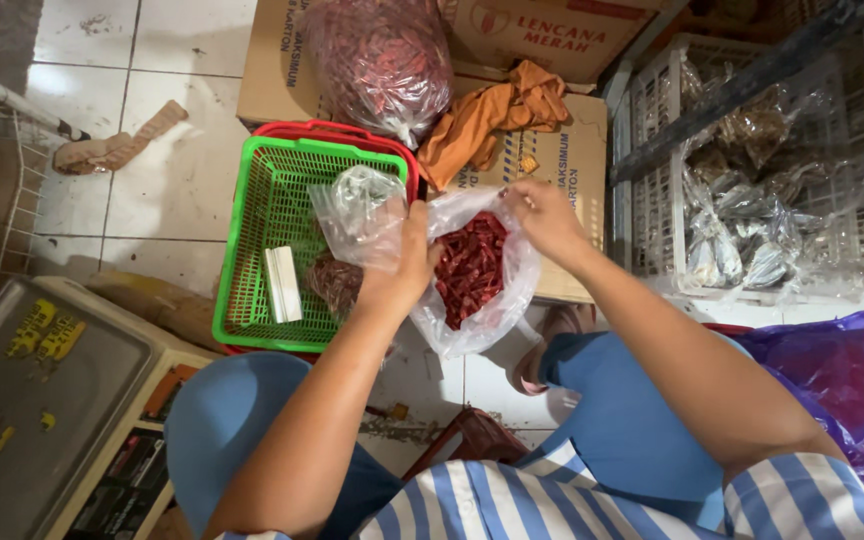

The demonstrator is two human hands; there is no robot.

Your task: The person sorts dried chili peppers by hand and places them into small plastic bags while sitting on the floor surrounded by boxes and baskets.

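— Held up between both hands: a clear plastic bag (477,275) of dried red chillies (470,268), thin and crinkly, above the floor tiles (167,170), just right of the basket.
— Grips?
— Left hand (402,265) closed on the bag's left rim, with a second, empty-looking clear bag (357,210) bunched against it. Right hand (544,215) pinching the right rim, mouth pulled open.
— Around?
— Green plastic basket (252,250), open mesh, holding a white rectangular block (283,284) and a small bagged reddish heap. Behind, cardboard boxes (562,150) bearing a larger knotted bag of chillies (382,60) and a rumpled orange cloth (487,115). At right, a white crate (652,190) of bagged dried goods. Lower left, a grey scale (42,400).
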